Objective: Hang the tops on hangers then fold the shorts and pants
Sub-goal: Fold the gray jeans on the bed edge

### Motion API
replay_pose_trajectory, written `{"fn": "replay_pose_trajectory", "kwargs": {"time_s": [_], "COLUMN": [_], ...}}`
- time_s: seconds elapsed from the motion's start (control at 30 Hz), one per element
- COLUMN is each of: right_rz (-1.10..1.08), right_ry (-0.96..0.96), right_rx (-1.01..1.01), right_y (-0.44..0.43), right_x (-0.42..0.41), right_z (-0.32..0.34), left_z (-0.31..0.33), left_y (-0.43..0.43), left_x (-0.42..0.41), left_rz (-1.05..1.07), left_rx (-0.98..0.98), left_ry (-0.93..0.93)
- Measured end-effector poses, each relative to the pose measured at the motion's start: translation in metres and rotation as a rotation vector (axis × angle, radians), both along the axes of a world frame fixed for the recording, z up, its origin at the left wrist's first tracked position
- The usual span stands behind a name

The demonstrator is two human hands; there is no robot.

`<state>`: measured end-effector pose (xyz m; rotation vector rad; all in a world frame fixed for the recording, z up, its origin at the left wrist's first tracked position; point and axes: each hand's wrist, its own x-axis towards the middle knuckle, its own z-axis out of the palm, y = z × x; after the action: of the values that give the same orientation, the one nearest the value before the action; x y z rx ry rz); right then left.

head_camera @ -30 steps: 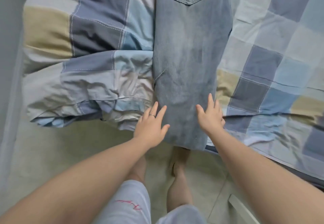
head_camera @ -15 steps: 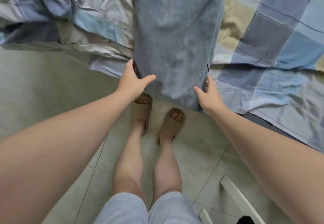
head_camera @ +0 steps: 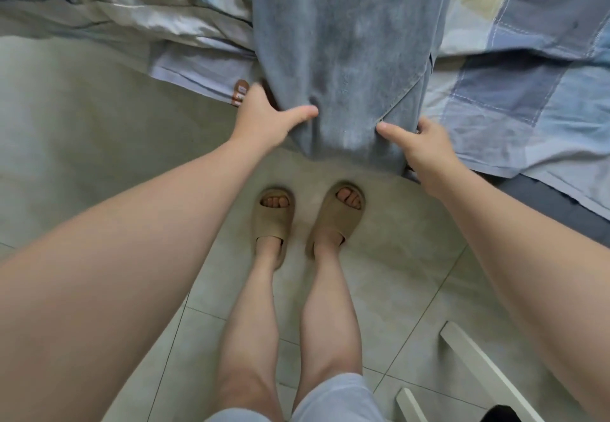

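Two bare hands hold the bottom end of a pair of light blue jeans (head_camera: 346, 42), seen from above by a camera on the person's head. The jeans lie lengthwise across a bed and their hem end hangs over the near edge of the mattress, just above the floor. The left hand (head_camera: 267, 121) grips the left side of the hem, its thumb stretched flat across the top of the denim and its fingers tucked underneath, out of sight. The right hand (head_camera: 425, 147) grips the right side in the same way, thumb on top pointing inward and fingers curled round the edge of the cloth. The denim puckers slightly between the two thumbs, and a seam runs diagonally down towards the right thumb. A checked bed cover (head_camera: 528, 91) in blue, grey and cream squares lies under the jeans on the right, while a crumpled duvet (head_camera: 132, 19) in the same colours is bunched on the left. A small brown and white label (head_camera: 240, 91) shows on the cloth edge just beside the left hand. Below the hem, the person's feet stand in tan slippers (head_camera: 272, 220) on a pale tiled floor (head_camera: 99, 141). Pale blue shorts (head_camera: 333, 398) show at the bottom edge, and a white bar (head_camera: 485, 372) crosses the lower right corner.
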<state>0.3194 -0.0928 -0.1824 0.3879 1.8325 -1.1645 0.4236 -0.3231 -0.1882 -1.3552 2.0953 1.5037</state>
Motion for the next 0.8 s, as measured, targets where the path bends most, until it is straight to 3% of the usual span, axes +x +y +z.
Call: {"fn": "replay_pose_trajectory", "kwargs": {"time_s": [0.13,0.37,0.53,0.8], "right_rz": [0.057,-0.062,-0.105,-0.131], "right_ry": [-0.049,-0.129,-0.184,-0.216], "right_rx": [0.010,0.067,0.095,0.085], "right_y": [0.015,0.040,0.052,0.036], "right_x": [0.029,0.076,0.118,0.142], "right_z": [0.019,0.069,0.126,0.241], "left_z": [0.015,0.061,0.117,0.225], "left_y": [0.022,0.035,0.039,0.026], "left_x": [0.024,0.046,0.090,0.156], "left_rz": [0.009,0.010,-0.054,0.017], "left_rx": [0.111,0.287,0.399,0.425], "left_ry": [-0.042,-0.067,-0.196,-0.263]}}
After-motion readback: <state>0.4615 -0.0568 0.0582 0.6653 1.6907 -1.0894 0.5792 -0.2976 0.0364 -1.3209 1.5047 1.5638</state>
